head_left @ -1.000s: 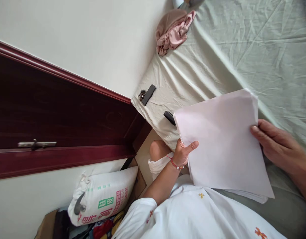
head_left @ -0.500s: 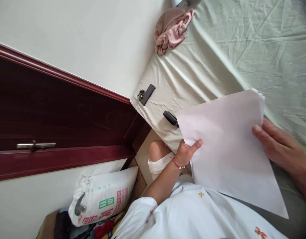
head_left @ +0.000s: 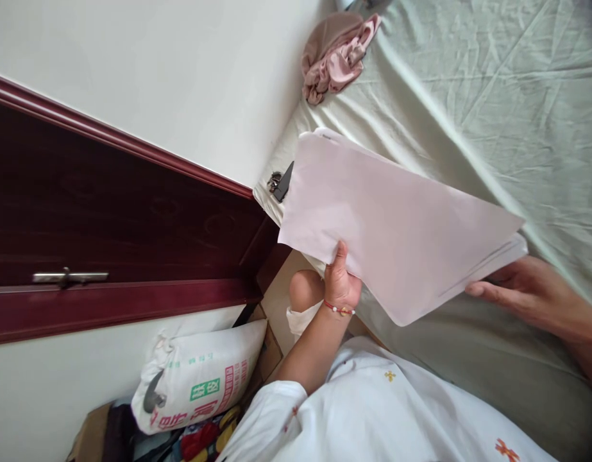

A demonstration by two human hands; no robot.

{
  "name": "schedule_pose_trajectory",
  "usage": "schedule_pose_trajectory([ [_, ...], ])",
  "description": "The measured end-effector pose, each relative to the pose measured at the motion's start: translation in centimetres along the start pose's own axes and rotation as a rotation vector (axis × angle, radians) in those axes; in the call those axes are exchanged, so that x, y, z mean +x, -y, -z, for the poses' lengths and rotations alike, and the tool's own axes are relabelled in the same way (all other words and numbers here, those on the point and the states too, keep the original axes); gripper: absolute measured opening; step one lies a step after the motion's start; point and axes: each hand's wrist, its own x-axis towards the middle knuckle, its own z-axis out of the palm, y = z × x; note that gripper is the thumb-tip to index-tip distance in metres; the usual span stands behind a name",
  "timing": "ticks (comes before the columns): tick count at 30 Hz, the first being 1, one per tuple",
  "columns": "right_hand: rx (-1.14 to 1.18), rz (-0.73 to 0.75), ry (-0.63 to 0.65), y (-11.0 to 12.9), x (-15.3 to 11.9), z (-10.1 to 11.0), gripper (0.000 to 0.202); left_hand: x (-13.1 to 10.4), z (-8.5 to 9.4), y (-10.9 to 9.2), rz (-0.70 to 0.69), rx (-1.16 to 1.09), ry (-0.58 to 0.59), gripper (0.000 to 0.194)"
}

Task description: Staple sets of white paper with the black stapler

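Several white sheets of paper (head_left: 372, 205) lie loosely stacked, their layers fanned a little at the right end and the top left corner. The top sheet's visible face looks blank, while dark printed lines show along a lower sheet at the right. My left hand (head_left: 342, 282), wearing a red beaded bracelet (head_left: 341, 310), grips the near left edge, thumb on top and fingers hidden underneath. At the right end, my right hand (head_left: 521, 289) holds the papers' corner, its thumb at the edge and its other fingers partly hidden behind the sheets.
Beneath the papers spreads a bed with a pale green sheet (head_left: 531, 128). A dark flat object (head_left: 285, 184) with keys (head_left: 274, 180) is partly covered by the paper. Pink cloth (head_left: 337, 64) lies by the wall. To the left are a dark red door (head_left: 108, 212) and a white sack (head_left: 204, 378).
The papers have turned and shifted left, now hiding the second black object and part of the first. My left hand moved slightly left; my right hand moved down to the papers' right corner.
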Motion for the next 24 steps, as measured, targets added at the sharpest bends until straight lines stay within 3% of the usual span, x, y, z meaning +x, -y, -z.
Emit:
schedule_pose_trajectory([
  [3,-0.026,-0.012,-0.047,0.4,-0.1,-0.4,0.026,-0.9,-1.2,1.1,0.011,-0.018,0.06,0.055],
  [6,-0.036,-0.072,-0.27,0.5,-0.2,-0.8,0.024,-0.8,-1.1,1.4,0.012,-0.004,0.101,0.052],
  [8,-0.007,-0.097,-0.422,0.3,-0.2,-0.8,0.022,-0.1,-0.1,0.6,-0.01,0.036,0.098,0.046],
  [11,0.13,-0.114,-0.538,0.5,-0.1,-0.7,0.017,1.8,2.1,-1.7,-0.094,0.108,0.047,0.034],
  [14,0.355,-0.122,-0.628,1.7,0.1,-0.7,0.015,3.3,4.6,-4.2,-0.263,0.236,0.133,0.048],
  [17,0.464,-0.158,-0.639,2.8,0.1,-0.7,0.018,3.9,6.6,-5.5,-0.378,0.519,0.186,0.064],
  [21,0.286,-0.17,-0.475,2.1,-0.4,-0.5,0.023,3.4,7.8,-5.7,-0.237,0.971,0.229,0.038],
  [24,0.025,-0.175,-0.318,1.2,-0.4,-0.2,0.033,2.9,7.9,-5.5,-0.177,1.095,0.258,0.028],
])
